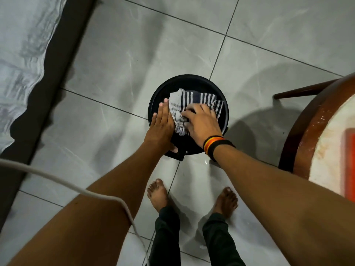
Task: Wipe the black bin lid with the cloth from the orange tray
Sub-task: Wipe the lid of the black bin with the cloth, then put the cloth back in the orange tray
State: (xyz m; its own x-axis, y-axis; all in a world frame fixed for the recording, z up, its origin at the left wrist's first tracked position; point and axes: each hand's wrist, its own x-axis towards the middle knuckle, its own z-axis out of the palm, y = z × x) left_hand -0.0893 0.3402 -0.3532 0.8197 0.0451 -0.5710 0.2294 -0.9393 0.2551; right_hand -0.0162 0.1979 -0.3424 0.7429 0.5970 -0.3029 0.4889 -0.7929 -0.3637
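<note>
A view from above, looking down past two bare forearms to a tiled floor. A round black bin lid is seen at the centre of the frame, on a bin standing on the pale grey tiles. A crumpled cloth, white with dark blue stripes, is spread across the top of the lid.

The right hand is laid palm down on the near part of the cloth, its fingers spread wide and pressed flat onto the fabric rather than closed around it. Black and orange-yellow bands are worn on the right wrist. The left hand is placed flat against the left side of the lid, fingers straight and held together, their tips touching the edge of the cloth; its thumb is tucked down at the near rim of the lid.

At the right edge, part of a round surface with a dark wooden rim is seen, and on it a strip of the orange tray, well apart from the bin. Two bare feet and dark trouser legs are seen below the bin. A white cable is draped across the left forearm. A bed with a pale sheet fills the left side.
</note>
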